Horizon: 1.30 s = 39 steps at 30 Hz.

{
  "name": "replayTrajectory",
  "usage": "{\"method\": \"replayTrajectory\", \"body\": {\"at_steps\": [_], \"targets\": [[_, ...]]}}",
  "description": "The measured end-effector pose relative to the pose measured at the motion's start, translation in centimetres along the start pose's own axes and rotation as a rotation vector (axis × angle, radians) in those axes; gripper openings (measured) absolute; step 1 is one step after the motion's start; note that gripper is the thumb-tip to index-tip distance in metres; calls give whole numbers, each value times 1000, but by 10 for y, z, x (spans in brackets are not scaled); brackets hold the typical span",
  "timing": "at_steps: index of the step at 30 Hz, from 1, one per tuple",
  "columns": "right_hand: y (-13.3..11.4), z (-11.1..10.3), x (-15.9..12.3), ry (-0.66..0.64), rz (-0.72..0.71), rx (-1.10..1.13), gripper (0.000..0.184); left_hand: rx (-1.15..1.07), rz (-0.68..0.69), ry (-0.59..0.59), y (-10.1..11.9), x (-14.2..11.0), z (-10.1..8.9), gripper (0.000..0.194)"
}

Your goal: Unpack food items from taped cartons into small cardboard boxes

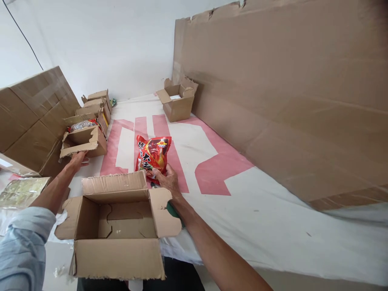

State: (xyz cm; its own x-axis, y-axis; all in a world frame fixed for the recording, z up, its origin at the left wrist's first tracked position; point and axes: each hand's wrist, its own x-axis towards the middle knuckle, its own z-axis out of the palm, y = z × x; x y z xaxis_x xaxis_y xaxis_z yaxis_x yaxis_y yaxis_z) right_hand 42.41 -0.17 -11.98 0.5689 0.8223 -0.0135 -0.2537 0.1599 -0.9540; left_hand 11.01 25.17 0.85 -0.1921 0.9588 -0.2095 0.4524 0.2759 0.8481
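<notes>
A red printed food packet (154,155) is held by my right hand (168,180). The thumb lies across its lower front and the other fingers are mostly hidden. My left hand (79,159) reaches far left and grips the front flap of a small cardboard box (100,144), its fingertips partly hidden at the flap's edge. Directly before me stands an open, bare-bottomed cardboard carton (118,258) with its flaps folded outward. Part of a dark green item (175,212) shows beside its right flap, under my right forearm.
Behind the small box, several more boxes (96,103) stand in a row, one holding a shiny packet (83,124). Another open box (178,108) sits at the back. Large cardboard sheets (273,89) wall the right side and a big carton (36,121) the left. White-and-pink cloth (212,169) covers the table.
</notes>
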Motion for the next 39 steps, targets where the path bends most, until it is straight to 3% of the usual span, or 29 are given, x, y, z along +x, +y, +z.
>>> {"method": "replayTrajectory", "body": {"at_steps": [4,8,15,20,24,27,31,34,37,39], "targets": [[2,-3,1,12,24,-39,54,27,15,-17,13,17,8,27],[6,-3,2,31,19,-37,54,59,26,-40,21,31,15,39],[10,-3,4,10,6,-16,56,120,53,-24,18,34,12,42],[7,-2,2,-22,25,-11,59,212,108,-10,9,15,-12,35],[3,3,0,-72,33,30,60,372,170,-72,12,-9,-28,29],[-2,6,-3,-128,21,62,57,505,255,-149,19,-30,-30,27],[-11,6,-6,-180,20,70,53,630,367,-298,35,-62,-20,25],[-16,7,-8,-218,0,74,55,652,575,-360,54,-92,-2,45],[-19,10,-11,-259,-19,84,57,722,1129,-323,78,-129,25,84],[-20,11,-13,-285,-25,74,58,863,1392,-273,93,-154,46,93]]}}
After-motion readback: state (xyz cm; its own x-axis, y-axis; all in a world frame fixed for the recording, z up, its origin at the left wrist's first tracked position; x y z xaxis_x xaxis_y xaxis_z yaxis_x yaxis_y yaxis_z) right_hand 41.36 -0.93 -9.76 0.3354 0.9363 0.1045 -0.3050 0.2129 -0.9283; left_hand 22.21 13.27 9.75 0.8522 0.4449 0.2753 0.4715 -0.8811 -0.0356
